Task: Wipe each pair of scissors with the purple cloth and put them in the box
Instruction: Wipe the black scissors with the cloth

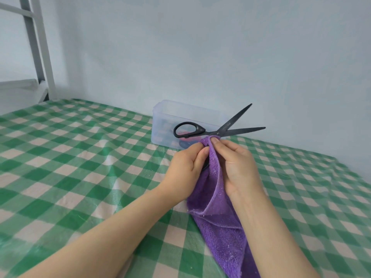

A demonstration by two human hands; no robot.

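A pair of black scissors (224,129) is held above the table with its blades spread apart, pointing right. My left hand (185,165) grips the lower handle loop, mostly hidden behind the fingers. My right hand (234,167) pinches the purple cloth (218,213) around the scissors near the pivot. The cloth hangs down between both hands to the table. Behind the scissors stands the clear plastic box (164,117), open, with several coloured scissors handles showing through its wall.
A green and white checked tablecloth (80,157) covers the table. A pale wall (200,57) stands right behind the box. A white and grey metal frame (40,57) rises at the far left.
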